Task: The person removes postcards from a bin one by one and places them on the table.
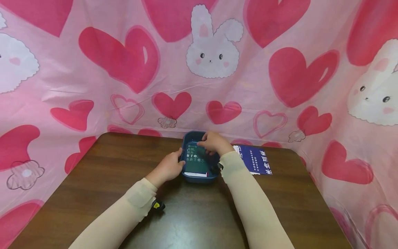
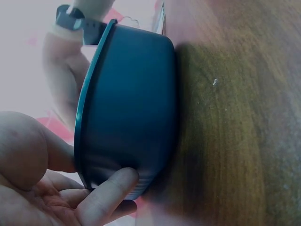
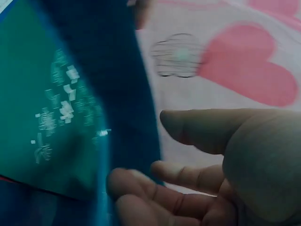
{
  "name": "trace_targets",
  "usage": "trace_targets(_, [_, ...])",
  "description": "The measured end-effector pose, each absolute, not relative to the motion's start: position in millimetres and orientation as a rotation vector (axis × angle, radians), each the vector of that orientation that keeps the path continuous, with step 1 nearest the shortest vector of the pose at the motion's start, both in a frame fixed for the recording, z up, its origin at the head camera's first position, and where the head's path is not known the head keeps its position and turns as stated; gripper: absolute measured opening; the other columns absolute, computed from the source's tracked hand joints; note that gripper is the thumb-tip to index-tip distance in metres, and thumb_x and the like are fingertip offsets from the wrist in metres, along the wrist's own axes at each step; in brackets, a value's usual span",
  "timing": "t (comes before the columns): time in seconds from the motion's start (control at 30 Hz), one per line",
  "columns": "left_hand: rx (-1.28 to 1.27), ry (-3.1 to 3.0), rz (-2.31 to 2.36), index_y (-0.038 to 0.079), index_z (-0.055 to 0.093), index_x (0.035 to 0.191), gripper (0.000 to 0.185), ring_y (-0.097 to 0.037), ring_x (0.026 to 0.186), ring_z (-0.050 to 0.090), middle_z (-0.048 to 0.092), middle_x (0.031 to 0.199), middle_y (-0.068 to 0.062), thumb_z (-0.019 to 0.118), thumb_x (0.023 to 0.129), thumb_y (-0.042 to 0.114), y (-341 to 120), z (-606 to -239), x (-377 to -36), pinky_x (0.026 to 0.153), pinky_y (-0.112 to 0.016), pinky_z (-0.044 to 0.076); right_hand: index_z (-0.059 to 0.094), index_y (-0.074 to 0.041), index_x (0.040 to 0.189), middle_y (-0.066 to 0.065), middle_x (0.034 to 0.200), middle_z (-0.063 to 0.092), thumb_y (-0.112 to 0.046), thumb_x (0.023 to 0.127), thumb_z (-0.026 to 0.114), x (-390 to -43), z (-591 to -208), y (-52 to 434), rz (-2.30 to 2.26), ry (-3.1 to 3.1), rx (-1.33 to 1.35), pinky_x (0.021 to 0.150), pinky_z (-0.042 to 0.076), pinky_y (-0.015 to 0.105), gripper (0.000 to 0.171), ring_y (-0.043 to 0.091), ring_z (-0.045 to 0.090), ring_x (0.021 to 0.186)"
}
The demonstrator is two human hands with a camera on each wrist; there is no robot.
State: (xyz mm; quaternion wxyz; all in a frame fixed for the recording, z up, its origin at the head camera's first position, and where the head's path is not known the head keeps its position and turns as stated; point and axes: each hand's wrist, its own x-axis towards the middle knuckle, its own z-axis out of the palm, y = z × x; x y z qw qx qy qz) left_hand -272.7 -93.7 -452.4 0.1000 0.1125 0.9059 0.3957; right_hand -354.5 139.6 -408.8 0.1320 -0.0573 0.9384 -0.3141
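Blue tub (image 1: 199, 178): sitting on the dark wooden surface (image 1: 93, 180), toward its far edge, near the middle. Holding a green card (image 1: 196, 159) with pale printed lettering, lying flat inside and filling most of the floor of the tub. Showing a white strip with a red line along the card's near edge.

Left hand (image 1: 169, 167): gripping the tub's left wall. Curling fingers (image 2: 110, 190) round the outside of the wall in the left wrist view, with the thumb (image 2: 28, 146) pressing at the rim from the other side. Pinching the wall between them.

Right hand (image 1: 214, 142): reaching over the tub's far right corner, fingers bent down at the rim. Appearing in the right wrist view with fingers (image 3: 155, 193) loosely curled just beside the blue wall and thumb (image 3: 211, 129) standing apart; blurring too much to say whether touching or holding the rim, so grip not to be told.

Blue leaflet (image 1: 256, 159): lying flat on the surface just right of the tub, partly under the right forearm, bearing white print.

Small yellow and black item (image 1: 158, 205): resting by the left wrist, too small to identify.

Pale sleeves (image 1: 248, 200): covering both forearms to the wrists.

Pink cloth (image 1: 124, 79): hanging behind and at both sides of the surface, printed with red hearts and white rabbits.
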Motion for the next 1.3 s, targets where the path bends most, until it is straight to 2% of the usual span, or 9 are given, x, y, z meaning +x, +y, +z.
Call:
trace_targets(0.17, [0.347,2.680,1.167,-0.005,0.032,0.175,0.070,-0.046,0.167,0.043,0.040,0.180,-0.027,0.061,0.117,0.020,-95.0,-451.0,-272.5,0.136,-0.065,0.037,0.075,0.002,0.125,0.015,0.090,0.081,-0.042,0.104,0.082,-357.2,-414.4,120.7,-0.600,2.775,-0.131,0.071,0.071,0.041,0.049,0.028,0.080,0.071])
trace_targets(0.27, [0.345,2.673,1.173,-0.005,0.032,0.175,0.070,-0.046,0.168,0.043,0.040,0.181,-0.027,0.062,0.117,0.020,-94.7,-450.0,-272.7,0.136,-0.064,0.036,0.069,0.003,0.142,0.017,0.114,0.083,-0.052,0.100,0.084,-363.5,-428.1,116.4,-0.423,2.817,-0.128,0.091,0.072,0.046,0.070,0.029,0.081,0.092])
trace_targets(0.4, [0.340,2.664,1.173,-0.004,0.032,0.176,0.070,-0.046,0.168,0.043,0.040,0.181,-0.026,0.061,0.117,0.020,-93.9,-449.7,-273.8,0.136,-0.064,0.037,0.046,-0.001,0.170,0.020,0.157,0.068,-0.058,0.097,0.085,-359.7,-432.8,110.6,-0.345,2.821,-0.074,0.121,0.059,0.057,0.100,0.036,0.071,0.132])
trace_targets(0.53, [0.342,2.669,1.169,-0.004,0.032,0.176,0.069,-0.046,0.167,0.043,0.040,0.181,-0.026,0.061,0.118,0.020,-93.8,-450.0,-275.0,0.136,-0.064,0.037,0.035,-0.005,0.177,0.022,0.168,0.060,-0.056,0.094,0.089,-348.8,-426.4,104.4,-0.381,2.808,-0.035,0.126,0.053,0.060,0.111,0.040,0.064,0.147])
trace_targets(0.63, [0.341,2.673,1.170,-0.005,0.032,0.176,0.069,-0.046,0.168,0.043,0.040,0.181,-0.027,0.061,0.117,0.020,-94.0,-450.4,-275.1,0.136,-0.064,0.036,0.040,-0.003,0.173,0.021,0.163,0.064,-0.054,0.092,0.091,-349.4,-428.3,102.8,-0.366,2.824,-0.045,0.126,0.055,0.059,0.108,0.038,0.067,0.142])
trace_targets(0.77, [0.336,2.671,1.175,-0.004,0.032,0.176,0.070,-0.045,0.168,0.042,0.039,0.181,-0.026,0.061,0.118,0.020,-94.0,-451.9,-274.2,0.136,-0.064,0.036,0.058,0.000,0.159,0.020,0.146,0.074,-0.049,0.089,0.096,-353.6,-431.5,103.2,-0.336,2.873,-0.084,0.119,0.061,0.057,0.094,0.035,0.074,0.124])
trace_targets(0.97, [0.324,2.662,1.182,-0.002,0.031,0.177,0.070,-0.046,0.168,0.042,0.038,0.182,-0.024,0.061,0.118,0.020,-94.1,-453.9,-273.0,0.135,-0.065,0.037,0.072,-0.001,0.139,0.016,0.129,0.081,-0.028,0.084,0.101,-348.5,-424.8,112.1,-0.425,2.977,-0.184,0.110,0.066,0.054,0.068,0.032,0.076,0.108])
trace_targets(1.2, [0.322,2.678,1.184,-0.002,0.031,0.177,0.070,-0.045,0.169,0.040,0.037,0.183,-0.023,0.062,0.117,0.020,-92.3,-452.8,-272.8,0.136,-0.064,0.036,0.067,-0.002,0.151,0.019,0.145,0.076,-0.016,0.085,0.097,-343.7,-410.5,132.9,-0.658,2.999,-0.257,0.120,0.059,0.054,0.074,0.037,0.072,0.129])
trace_targets(1.3, [0.305,2.678,1.178,-0.001,0.031,0.177,0.071,-0.044,0.170,0.039,0.037,0.183,-0.022,0.062,0.117,0.020,-91.7,-452.4,-272.4,0.136,-0.064,0.035,0.064,-0.007,0.157,0.019,0.140,0.076,-0.016,0.090,0.094,-343.7,-406.1,144.4,-0.736,2.959,-0.229,0.116,0.061,0.056,0.073,0.037,0.072,0.124])
